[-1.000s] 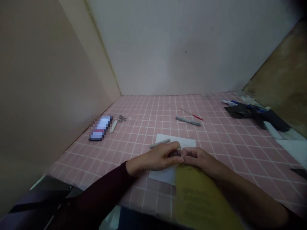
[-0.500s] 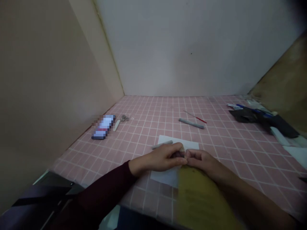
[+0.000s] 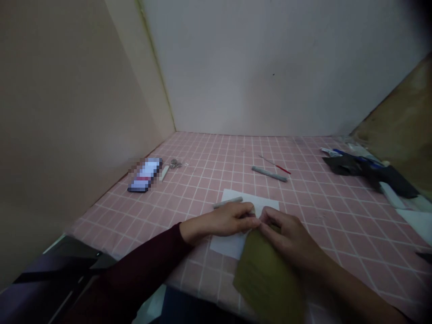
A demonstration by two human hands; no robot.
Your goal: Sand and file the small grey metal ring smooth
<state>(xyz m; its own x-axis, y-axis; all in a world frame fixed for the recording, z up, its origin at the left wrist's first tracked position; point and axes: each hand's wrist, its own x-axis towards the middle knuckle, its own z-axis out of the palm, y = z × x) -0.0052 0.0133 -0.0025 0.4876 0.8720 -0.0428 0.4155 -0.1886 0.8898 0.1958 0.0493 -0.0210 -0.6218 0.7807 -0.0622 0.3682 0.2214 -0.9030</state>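
My left hand (image 3: 232, 219) is closed in a pinch, its thumb and forefinger meeting my right fingertips over a sheet of white paper (image 3: 226, 245). Between the fingers is the top edge of a stiff olive-yellow sheet (image 3: 270, 279) with faint print, which hangs down toward the table's front edge. My right hand (image 3: 285, 229) grips this same edge between thumb and curled fingers. Whether some small thing is also pinched there is hidden. A short grey stick (image 3: 228, 202) lies on the white paper just beyond my left hand.
Farther back are a longer grey stick (image 3: 269, 174) and a thin red-handled tool (image 3: 282, 169). At left lie a phone (image 3: 146, 174), a pale strip (image 3: 164, 173) and small scissors (image 3: 174, 164). Dark pieces (image 3: 344, 164) and white paper (image 3: 416, 222) crowd the right side.
The yellow sheet has tilted, its lower end swinging left and its face turning darker. My right hand has rolled slightly upward; my left hand has shifted a little to the left.
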